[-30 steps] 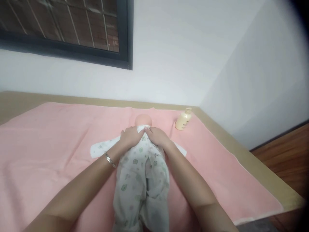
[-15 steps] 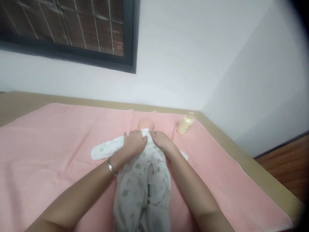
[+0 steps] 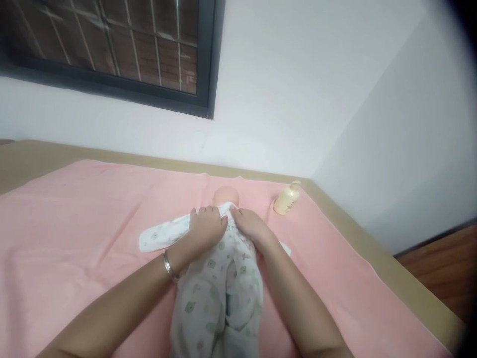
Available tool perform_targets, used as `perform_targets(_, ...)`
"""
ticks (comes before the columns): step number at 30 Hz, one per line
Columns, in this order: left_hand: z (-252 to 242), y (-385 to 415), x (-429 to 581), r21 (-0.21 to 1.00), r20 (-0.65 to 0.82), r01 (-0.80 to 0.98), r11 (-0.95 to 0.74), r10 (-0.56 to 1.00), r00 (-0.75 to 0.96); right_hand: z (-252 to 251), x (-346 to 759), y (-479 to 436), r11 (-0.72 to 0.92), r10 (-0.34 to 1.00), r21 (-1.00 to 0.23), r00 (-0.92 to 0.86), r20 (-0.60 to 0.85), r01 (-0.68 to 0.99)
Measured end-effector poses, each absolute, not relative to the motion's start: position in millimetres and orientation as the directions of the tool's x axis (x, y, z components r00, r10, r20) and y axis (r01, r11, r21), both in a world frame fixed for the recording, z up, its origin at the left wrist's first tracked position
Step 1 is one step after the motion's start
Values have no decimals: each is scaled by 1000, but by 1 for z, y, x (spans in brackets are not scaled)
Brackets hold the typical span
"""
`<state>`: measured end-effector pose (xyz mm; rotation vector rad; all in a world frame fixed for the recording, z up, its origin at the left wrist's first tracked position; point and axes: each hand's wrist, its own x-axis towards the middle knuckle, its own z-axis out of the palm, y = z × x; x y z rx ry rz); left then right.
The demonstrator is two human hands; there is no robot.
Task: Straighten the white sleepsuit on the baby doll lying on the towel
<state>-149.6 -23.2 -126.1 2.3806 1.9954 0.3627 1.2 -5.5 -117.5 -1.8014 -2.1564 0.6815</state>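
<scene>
A baby doll (image 3: 225,195) lies on its back on a pink towel (image 3: 82,209), dressed in a white romper with small green prints (image 3: 216,288). Only the top of its bald head shows past my hands. My left hand (image 3: 204,227), with a bracelet at the wrist, rests on the doll's chest near the collar, fingers curled onto the cloth. Right beside it, my right hand (image 3: 250,224) has its fingers pinched on the romper's neckline. One romper sleeve (image 3: 160,234) lies flat out to the left.
A cream lotion bottle (image 3: 286,199) stands at the towel's far right corner. The towel covers a tan table (image 3: 402,278) set into a corner of white walls. A dark-framed window (image 3: 112,49) is up on the left. Wooden floor (image 3: 443,268) lies to the right.
Both hands have stayed at the romper's collar, shifting slightly and drawing closer together. My view has tipped upward a little, so everything sits lower in the frame.
</scene>
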Motion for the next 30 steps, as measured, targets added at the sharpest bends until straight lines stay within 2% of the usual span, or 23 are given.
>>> perform_targets(4,-121,-3,-167,359,-61,929,-87,991,117,-100,-6,-31,193,966,-487,-252,-57,852)
perform_targets(6,-120,0,-171,380,-115,923,-54,988,105,-98,-9,-37,202,967,-463,-250,-45,863)
perform_targets(8,-122,-6,-168,334,-43,939,-76,994,96,-103,-9,-31,185,972,-452,-230,-47,873)
perform_targets(12,-129,-28,-153,154,208,971,-182,967,148,-121,-1,-6,133,972,-496,-211,-104,858)
perform_targets(14,-131,-32,-150,116,255,971,-211,951,176,-124,1,-1,138,969,-510,-222,-108,849)
perform_targets(16,-132,-27,-152,147,231,968,-203,959,166,-122,0,-5,168,968,-500,-237,-77,849)
perform_targets(18,-131,-17,-158,232,153,954,-192,975,159,-115,-3,-16,206,966,-479,-255,-39,853)
perform_targets(20,-130,-9,-164,317,68,926,-207,978,195,-109,-6,-26,236,961,-467,-277,-20,852)
perform_targets(22,-129,-8,-166,351,35,908,-227,973,229,-106,-8,-30,251,955,-468,-295,-21,847)
perform_targets(24,-129,-14,-162,318,71,918,-237,971,226,-108,-7,-27,243,956,-478,-293,-32,844)
perform_targets(28,-132,-30,-151,166,234,953,-254,949,212,-120,-3,-9,211,959,-516,-278,-54,830)
perform_targets(30,-135,-28,-150,161,252,959,-234,949,189,-125,-1,-3,193,961,-527,-268,-69,828)
